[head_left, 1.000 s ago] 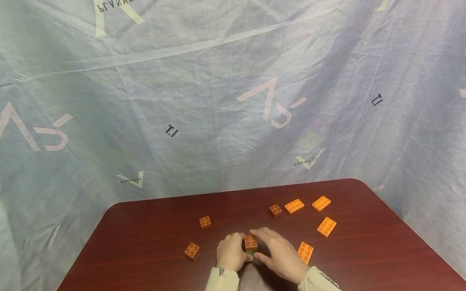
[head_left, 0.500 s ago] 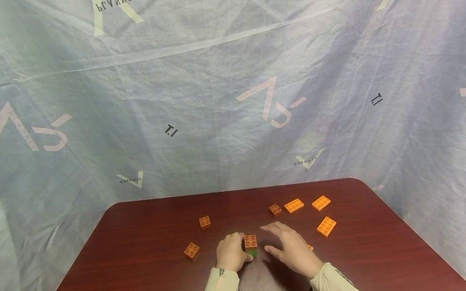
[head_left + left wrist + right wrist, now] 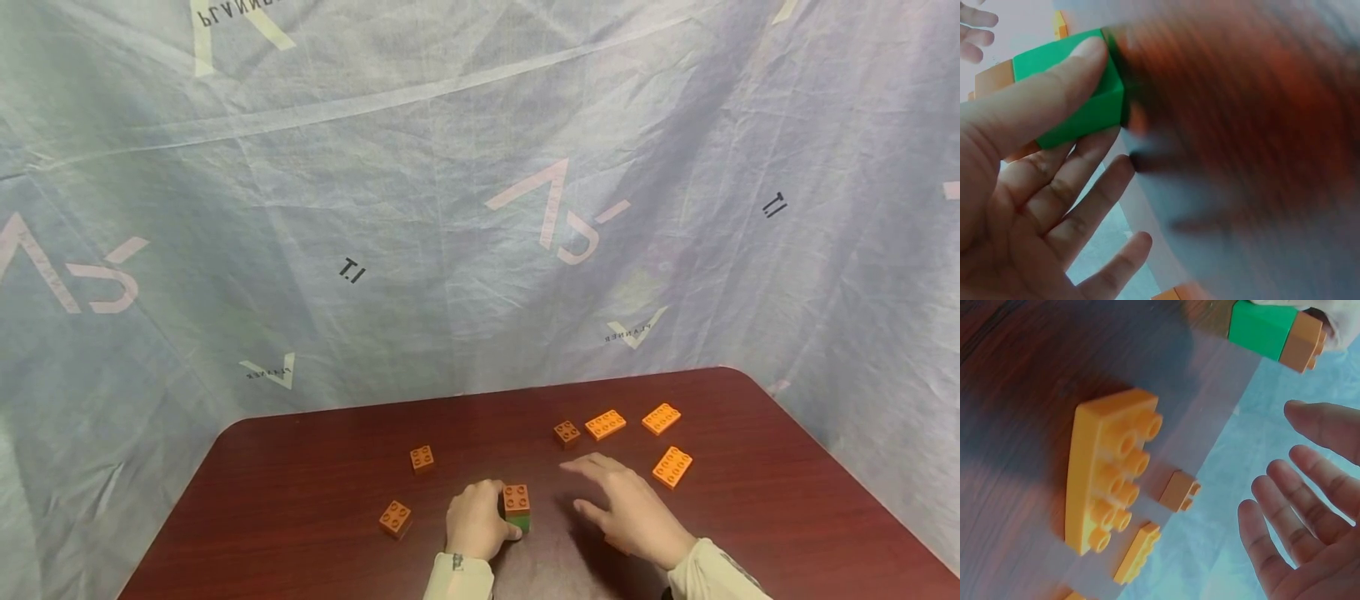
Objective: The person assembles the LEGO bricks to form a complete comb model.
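Observation:
A small stack stands on the table, a brown four-stud building brick [image 3: 516, 495] on top of a green block [image 3: 521, 522]. My left hand [image 3: 474, 521] grips it from the left; the left wrist view shows the thumb across the green block [image 3: 1085, 115] and fingers on its other side. To the right of the stack, my right hand [image 3: 637, 515] hovers with fingers spread and nothing held. Beneath that hand lies a flat orange eight-stud brick, mostly covered in the head view but plain as an orange brick [image 3: 1082, 481] in the right wrist view.
Loose brown bricks lie left of the stack, one nearer [image 3: 396, 518] and one farther [image 3: 422, 459]. At the back right are another brown brick [image 3: 567, 433] and orange bricks [image 3: 606, 425], [image 3: 662, 419], [image 3: 672, 467]. Behind the dark red table [image 3: 315, 483] hangs a printed cloth [image 3: 420, 208].
My right hand has drawn away from the stack toward the right, now covering most of the nearest orange brick. The left hand keeps its grip on the stack in the same place.

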The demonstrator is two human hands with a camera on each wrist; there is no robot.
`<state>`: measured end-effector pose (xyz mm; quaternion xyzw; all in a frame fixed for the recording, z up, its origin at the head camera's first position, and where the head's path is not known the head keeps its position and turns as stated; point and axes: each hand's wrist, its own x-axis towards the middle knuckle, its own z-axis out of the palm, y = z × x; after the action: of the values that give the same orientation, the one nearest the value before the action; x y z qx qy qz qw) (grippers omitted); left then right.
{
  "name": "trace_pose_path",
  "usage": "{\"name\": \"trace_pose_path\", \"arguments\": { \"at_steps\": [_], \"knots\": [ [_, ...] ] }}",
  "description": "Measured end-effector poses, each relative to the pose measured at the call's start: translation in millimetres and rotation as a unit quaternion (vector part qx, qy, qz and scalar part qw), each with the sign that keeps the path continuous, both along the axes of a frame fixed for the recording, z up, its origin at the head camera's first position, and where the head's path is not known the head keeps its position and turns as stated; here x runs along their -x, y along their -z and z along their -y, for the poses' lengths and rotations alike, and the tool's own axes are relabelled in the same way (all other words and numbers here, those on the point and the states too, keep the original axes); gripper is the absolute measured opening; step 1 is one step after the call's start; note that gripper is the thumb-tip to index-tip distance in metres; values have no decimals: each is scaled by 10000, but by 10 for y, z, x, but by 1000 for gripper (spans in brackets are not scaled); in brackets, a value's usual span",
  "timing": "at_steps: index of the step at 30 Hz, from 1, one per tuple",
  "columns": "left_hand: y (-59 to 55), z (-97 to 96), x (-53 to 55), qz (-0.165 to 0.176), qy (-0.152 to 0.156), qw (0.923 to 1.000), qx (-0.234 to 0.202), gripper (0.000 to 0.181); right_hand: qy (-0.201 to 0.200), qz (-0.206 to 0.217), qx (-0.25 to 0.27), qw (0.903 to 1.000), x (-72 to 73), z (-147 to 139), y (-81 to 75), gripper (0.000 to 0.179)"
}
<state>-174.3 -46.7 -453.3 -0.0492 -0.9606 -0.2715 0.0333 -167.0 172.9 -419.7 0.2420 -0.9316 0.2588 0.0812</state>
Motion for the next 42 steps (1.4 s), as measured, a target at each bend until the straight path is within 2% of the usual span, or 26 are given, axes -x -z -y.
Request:
{"name": "trace_pose_path", "arguments": {
  "at_steps": [6, 15, 24, 32, 39, 42],
  "knots": [
    [2, -7, -4, -56, -29, 10000, 41, 56, 22, -171, -168, 9997, 0, -110, -36, 46],
    [0, -15, -4, -38, -51, 10000, 1, 54, 126, 119, -268, 9995, 10, -265, -46, 48],
    [8, -19, -8, -56, -90, 9999, -13, 55, 118, -336, -423, 9985, 2, -427, 15, 48],
    [-7, -19, 0, 60, -93, 9999, -41, 56, -57, -308, -560, 9979, 1, -517, 52, 44],
    [-5, -24, -6, 60, -116, 9999, -41, 55, -306, 37, -601, 9977, 33, -560, 100, 43],
    [-2, -23, -8, 67, -143, 9999, -36, 56, -419, 6, -648, 9970, 42, -572, 127, 41]
  ]
}}
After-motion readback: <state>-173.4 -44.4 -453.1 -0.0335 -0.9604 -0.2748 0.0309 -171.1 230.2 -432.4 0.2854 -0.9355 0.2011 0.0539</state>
